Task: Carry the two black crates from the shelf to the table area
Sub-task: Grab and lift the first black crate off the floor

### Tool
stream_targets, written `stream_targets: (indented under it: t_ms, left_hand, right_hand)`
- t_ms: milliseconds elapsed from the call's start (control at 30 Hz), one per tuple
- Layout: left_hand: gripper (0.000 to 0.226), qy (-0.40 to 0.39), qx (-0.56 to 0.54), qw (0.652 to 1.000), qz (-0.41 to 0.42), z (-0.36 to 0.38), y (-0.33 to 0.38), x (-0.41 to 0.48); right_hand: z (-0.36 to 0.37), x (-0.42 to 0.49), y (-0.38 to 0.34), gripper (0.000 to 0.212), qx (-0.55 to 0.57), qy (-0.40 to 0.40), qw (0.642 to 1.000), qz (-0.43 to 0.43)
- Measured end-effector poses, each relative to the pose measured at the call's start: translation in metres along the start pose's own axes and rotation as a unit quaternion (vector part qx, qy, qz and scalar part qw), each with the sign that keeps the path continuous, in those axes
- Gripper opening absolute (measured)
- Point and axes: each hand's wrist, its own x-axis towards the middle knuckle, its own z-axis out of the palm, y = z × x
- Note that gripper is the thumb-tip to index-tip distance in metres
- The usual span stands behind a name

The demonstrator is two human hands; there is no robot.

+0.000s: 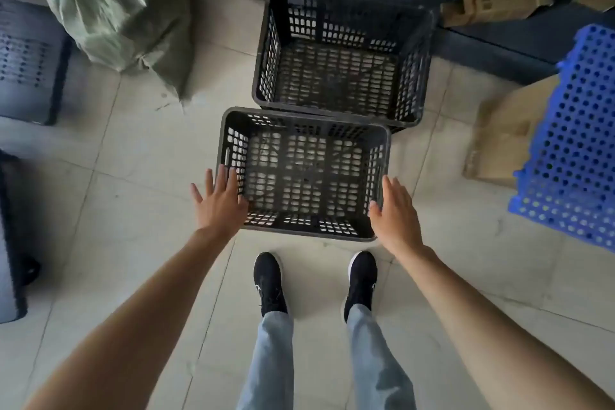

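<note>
near black crate [304, 173] sits on tiled floor [116, 150] dead centre, just ahead of the person's shoes [269, 283]. far black crate [342, 53] at 12 o'clock, its near edge touching or overlapping the near one's far rim, can't tell which. both empty.
left hand [221, 201] at 9 o'clock side of near crate, fingers spread flat, over the rim corner, gripping nothing. right hand [396, 215] at 3 o'clock side, palm open, beside the wall, also holding nothing.
no table in view.
risks: if crates are interlocked, lifting near one drags the far. mesh walls could pinch fingers. green sack [109, 7] at 10 o'clock, cardboard [496, 140] and blue crate [572, 143] at 3 o'clock crowd the walkway, trip hazard.
</note>
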Motion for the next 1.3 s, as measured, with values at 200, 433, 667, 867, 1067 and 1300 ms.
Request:
stream_targets:
  t_ms: [200, 433, 667, 867, 1067, 1300]
  left_hand:
    - [0.074, -0.023, 0.046, 0.998, -0.02, 0.059, -0.016, 0.08]
    - [0.08, 0.008, 0.019, 0.998, -0.056, 0.099, -0.026, 0.141]
    - [0.067, -0.02, -0.024, 0.996, -0.085, 0.118, -0.034, 0.166]
    - [0.063, 0.001, -0.017, 0.997, -0.077, 0.12, -0.038, 0.17]
    - [0.061, 0.008, -0.023, 0.997, -0.074, 0.115, -0.039, 0.167]
    - [0.075, 0.024, -0.002, 0.998, -0.056, 0.12, -0.044, 0.155]
  right_hand:
    - [0.06, 0.066, 0.031, 0.068, -0.039, 0.02, 0.998, 0.045]
    - [0.101, 0.111, 0.063, 0.074, -0.067, 0.016, 0.994, 0.082]
    - [0.126, 0.125, 0.078, 0.066, -0.057, 0.017, 0.997, 0.049]
    - [0.129, 0.131, 0.082, 0.058, -0.043, 0.04, 0.997, 0.046]
    - [0.127, 0.133, 0.08, 0.057, -0.038, 0.055, 0.997, 0.047]
    - [0.123, 0.13, 0.08, 0.061, -0.037, 0.059, 0.997, 0.045]
